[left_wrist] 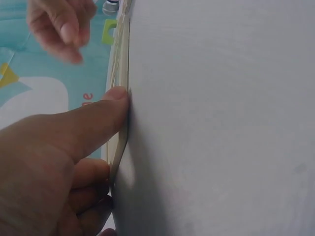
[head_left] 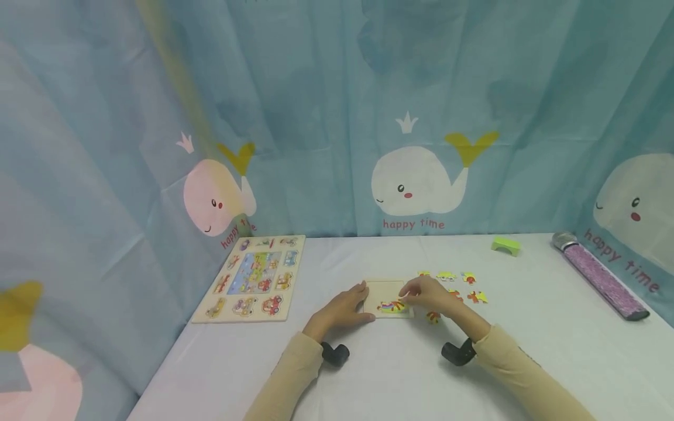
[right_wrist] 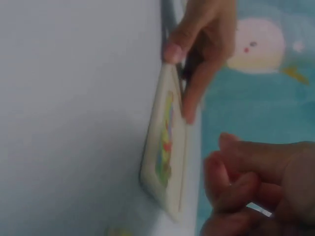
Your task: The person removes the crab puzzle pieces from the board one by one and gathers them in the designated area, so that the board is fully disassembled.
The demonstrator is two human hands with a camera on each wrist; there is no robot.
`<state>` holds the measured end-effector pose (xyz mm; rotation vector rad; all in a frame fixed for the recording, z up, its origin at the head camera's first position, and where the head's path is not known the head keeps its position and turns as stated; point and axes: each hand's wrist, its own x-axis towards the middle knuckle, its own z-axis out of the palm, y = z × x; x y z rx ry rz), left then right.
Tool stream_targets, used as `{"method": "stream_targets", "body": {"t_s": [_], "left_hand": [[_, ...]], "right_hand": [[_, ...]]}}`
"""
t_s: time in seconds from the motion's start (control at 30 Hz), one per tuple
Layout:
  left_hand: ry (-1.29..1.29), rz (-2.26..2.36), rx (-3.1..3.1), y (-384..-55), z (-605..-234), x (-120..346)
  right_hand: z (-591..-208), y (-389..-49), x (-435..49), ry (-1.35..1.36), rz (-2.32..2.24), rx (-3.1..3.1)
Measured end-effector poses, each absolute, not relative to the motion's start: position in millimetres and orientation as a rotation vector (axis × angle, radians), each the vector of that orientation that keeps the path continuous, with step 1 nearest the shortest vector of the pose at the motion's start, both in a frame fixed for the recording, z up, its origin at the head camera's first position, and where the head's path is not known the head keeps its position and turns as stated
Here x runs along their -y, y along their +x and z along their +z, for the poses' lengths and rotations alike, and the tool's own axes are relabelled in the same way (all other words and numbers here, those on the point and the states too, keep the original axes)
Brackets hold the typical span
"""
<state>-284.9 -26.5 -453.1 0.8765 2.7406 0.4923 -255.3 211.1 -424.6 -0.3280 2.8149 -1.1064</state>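
My left hand [head_left: 344, 305] grips the left side of a small pale wooden puzzle tray [head_left: 384, 285], thumb along its near edge. Colourful puzzle pieces [head_left: 391, 306] lie joined along the near part of the tray. Over the tray's right side is my right hand [head_left: 429, 294], its fingers [right_wrist: 236, 184] curled and the thumb close to the index finger. No piece shows clearly at those fingertips, and something small could be hidden there. Loose jigsaw pieces [head_left: 477, 297] lie on the table just right of the tray, some partly behind the right hand.
A large wooden picture board [head_left: 210, 304] with vehicle pieces lies at the left. Toward the back right stands a green arch block [head_left: 505, 245]. A glittery pink microphone [head_left: 600, 275] lies at far right. Whale-printed curtains [head_left: 316, 117] surround the white table [head_left: 389, 374].
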Motion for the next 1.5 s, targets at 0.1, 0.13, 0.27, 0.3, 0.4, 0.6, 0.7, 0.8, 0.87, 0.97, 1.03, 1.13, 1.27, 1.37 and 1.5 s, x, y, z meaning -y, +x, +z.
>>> {"method": "stream_targets", "body": {"t_s": [0.1, 0.13, 0.27, 0.3, 0.4, 0.6, 0.7, 0.8, 0.87, 0.97, 1.03, 1.13, 1.27, 1.37, 1.5], "left_hand": [[0.890, 0.487, -2.740, -285.4, -457.5, 26.3], [0.900, 0.484, -2.743, -285.3, -459.3, 26.5], [0.930, 0.487, -2.751, -284.7, -462.9, 27.5], [0.936, 0.486, -2.754, -284.7, -463.1, 27.9], [0.944, 0.481, -2.766, -285.3, -461.9, 28.5], [0.959, 0.487, -2.775, -288.3, -460.5, 29.0], [0.964, 0.494, -2.768, -288.2, -461.3, 29.0], [0.960, 0.500, -2.764, -287.1, -461.4, 28.4], [0.956, 0.498, -2.764, -286.3, -461.4, 28.1], [0.956, 0.499, -2.772, -285.1, -461.2, 28.2], [0.954, 0.503, -2.774, -284.4, -460.7, 28.8], [0.951, 0.506, -2.779, -284.0, -460.6, 29.8], [0.944, 0.530, -2.779, -284.0, -461.3, 30.0], [0.942, 0.534, -2.778, -283.4, -461.7, 29.2], [0.947, 0.517, -2.788, -282.7, -462.8, 27.6]], "right_hand": [[-428.5, -261.6, -193.8, -0.378, -1.079, -2.775], [-430.9, -262.8, -189.6, -0.387, -1.065, -2.770], [-440.1, -264.0, -178.6, -0.404, -0.996, -2.782], [-442.2, -264.0, -177.2, -0.424, -0.989, -2.791], [-445.8, -264.9, -174.5, -0.445, -0.987, -2.809], [-447.1, -267.4, -172.2, -0.408, -0.988, -2.823], [-447.1, -266.7, -171.8, -0.405, -0.984, -2.804], [-447.0, -265.6, -172.1, -0.429, -0.975, -2.793], [-447.1, -264.9, -172.9, -0.467, -0.983, -2.791], [-448.9, -264.4, -174.3, -0.531, -0.998, -2.800], [-450.6, -264.2, -175.0, -0.563, -1.023, -2.798], [-453.1, -264.4, -175.2, -0.591, -1.031, -2.808], [-454.8, -264.2, -175.6, -0.619, -1.035, -2.814], [-454.5, -262.8, -176.1, -0.645, -1.049, -2.810], [-454.8, -261.8, -177.2, -0.645, -1.055, -2.822]]}}
